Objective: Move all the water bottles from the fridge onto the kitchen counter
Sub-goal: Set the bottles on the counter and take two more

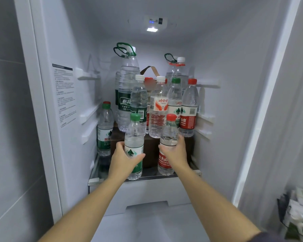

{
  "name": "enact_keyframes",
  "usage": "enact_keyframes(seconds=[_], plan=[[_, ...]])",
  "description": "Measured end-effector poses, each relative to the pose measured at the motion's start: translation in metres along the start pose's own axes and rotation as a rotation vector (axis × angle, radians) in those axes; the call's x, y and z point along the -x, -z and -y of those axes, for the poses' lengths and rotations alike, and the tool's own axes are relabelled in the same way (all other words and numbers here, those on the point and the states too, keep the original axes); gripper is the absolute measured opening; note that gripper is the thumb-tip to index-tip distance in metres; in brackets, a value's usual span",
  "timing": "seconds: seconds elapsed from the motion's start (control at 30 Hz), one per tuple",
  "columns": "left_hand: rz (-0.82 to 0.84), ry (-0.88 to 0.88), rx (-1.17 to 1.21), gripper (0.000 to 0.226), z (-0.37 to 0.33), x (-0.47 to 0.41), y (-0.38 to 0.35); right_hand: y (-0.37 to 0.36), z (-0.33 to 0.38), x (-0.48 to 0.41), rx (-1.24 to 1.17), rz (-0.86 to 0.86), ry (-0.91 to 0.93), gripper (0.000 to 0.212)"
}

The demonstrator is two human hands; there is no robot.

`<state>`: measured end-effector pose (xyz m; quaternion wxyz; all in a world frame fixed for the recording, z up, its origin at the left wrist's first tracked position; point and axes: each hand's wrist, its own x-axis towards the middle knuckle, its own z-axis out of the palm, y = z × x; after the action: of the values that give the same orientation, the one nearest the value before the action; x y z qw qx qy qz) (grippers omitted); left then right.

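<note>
**Desk:** State of the hands, please.

**Operator:** On my head feed both arms reach into the open fridge [234,102]. The left hand [122,158] grips a green-capped bottle [134,137] round its label, thumb across the near face. The right hand [173,151] grips a red-capped bottle [168,135] just above its red label, fingers curled round the far side.

**Desk:** Position of those two bottles?

**Operator:** Both upright, side by side but apart, over the front of the glass shelf [112,180]; green at nine o'clock of red. I cannot tell whether their bases rest on the shelf or hang just above it.

**Desk:** Remaining stock?

**Operator:** At twelve o'clock of the hands a brown box [150,151] sits on the same shelf. A cluster of bottles [158,109] stands on top of it, with white, green and red caps. Behind the cluster rise tall bottles [128,81] with green carry loops; the rear row is partly hidden, so I give no count. At nine o'clock of the left hand a lone bottle [104,130] with a green cap stands against the left wall; a red cap shows just behind it.

**Desk:** Below the shelf?

**Operator:** A white drawer [147,193] at six o'clock, closed.
</note>
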<state>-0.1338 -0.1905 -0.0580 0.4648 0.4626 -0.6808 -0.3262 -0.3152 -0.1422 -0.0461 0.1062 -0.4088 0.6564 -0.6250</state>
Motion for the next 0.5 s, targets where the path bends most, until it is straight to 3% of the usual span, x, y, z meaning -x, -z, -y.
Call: enact_keyframes(seconds=[0.13,0.33,0.5], plan=[[0.018,-0.026,0.015,0.079,0.000,-0.005,-0.002,-0.002,-0.026,0.012,0.025,0.013,-0.075,0.068],[0.004,-0.037,0.074,0.059,0.001,-0.003,-0.007,0.007,-0.015,0.007,-0.030,0.061,-0.144,0.072],[-0.038,-0.011,0.192,0.058,0.006,0.001,-0.017,0.003,-0.017,0.008,-0.029,0.062,-0.129,0.067]])
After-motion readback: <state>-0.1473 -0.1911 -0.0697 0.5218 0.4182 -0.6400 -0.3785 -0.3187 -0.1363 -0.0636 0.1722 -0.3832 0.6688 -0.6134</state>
